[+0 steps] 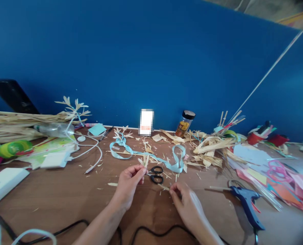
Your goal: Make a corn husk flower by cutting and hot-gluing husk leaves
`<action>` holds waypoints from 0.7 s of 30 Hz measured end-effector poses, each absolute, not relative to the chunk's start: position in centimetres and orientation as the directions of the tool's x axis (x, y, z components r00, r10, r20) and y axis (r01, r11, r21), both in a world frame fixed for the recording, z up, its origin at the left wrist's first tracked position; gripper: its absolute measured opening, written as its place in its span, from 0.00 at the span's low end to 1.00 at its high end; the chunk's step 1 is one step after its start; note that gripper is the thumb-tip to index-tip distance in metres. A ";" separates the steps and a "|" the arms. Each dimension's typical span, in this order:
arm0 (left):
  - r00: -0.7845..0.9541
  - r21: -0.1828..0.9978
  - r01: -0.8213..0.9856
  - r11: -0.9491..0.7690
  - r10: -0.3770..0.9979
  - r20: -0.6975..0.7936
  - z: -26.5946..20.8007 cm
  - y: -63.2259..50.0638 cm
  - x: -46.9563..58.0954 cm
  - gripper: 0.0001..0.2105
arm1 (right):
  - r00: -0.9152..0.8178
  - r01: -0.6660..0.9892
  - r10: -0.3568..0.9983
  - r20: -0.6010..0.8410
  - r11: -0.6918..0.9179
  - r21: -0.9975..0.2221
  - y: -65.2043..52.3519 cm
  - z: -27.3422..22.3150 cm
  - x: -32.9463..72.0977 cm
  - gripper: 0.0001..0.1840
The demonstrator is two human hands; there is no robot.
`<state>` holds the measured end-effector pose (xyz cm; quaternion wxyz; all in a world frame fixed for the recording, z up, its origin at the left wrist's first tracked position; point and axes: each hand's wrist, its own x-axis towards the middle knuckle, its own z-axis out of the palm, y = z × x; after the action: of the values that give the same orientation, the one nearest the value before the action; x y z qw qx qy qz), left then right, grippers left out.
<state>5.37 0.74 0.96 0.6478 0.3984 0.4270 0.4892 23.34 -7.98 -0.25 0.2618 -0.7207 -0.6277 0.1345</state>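
My left hand (131,180) is closed in a pinch on a small bunch of pale dried husk strips (144,160), whose tips point up and fan out. Just right of those fingers lies a pair of scissors (156,175) with black handles, its blades partly hidden by the left hand. My right hand (184,199) is curled, thumb and forefinger together at the end of a thin husk strip (163,187) close to the table. Behind both hands a light blue ribbon (154,157) lies in loose loops across the wooden table (95,197).
Husk scraps litter the middle. A blue glue gun (247,200) lies at right, beside coloured paper (284,190). A black-lidded jar (185,123) leans by the blue wall. A white charger (57,157) with cable and a power strip (5,185) are at left. A black cord (161,233) crosses the front.
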 end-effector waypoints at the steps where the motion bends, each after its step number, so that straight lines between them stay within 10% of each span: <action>1: 0.164 0.933 -0.296 0.205 0.973 -0.162 0.9 0.7 5.4 0.07 | 0.173 0.836 0.976 0.129 -0.077 -0.543 -8.0 -0.3 23.4 0.08; 21: 0.206 0.891 -0.346 0.293 0.950 -0.232 0.9 0.8 5.3 0.09 | 0.161 0.852 0.981 0.113 -0.080 -0.517 -11.8 2.2 25.8 0.08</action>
<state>5.28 0.81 0.89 0.6872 0.3619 0.4174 0.4718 25.81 -11.80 2.17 0.2411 -0.7226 -0.6339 0.1333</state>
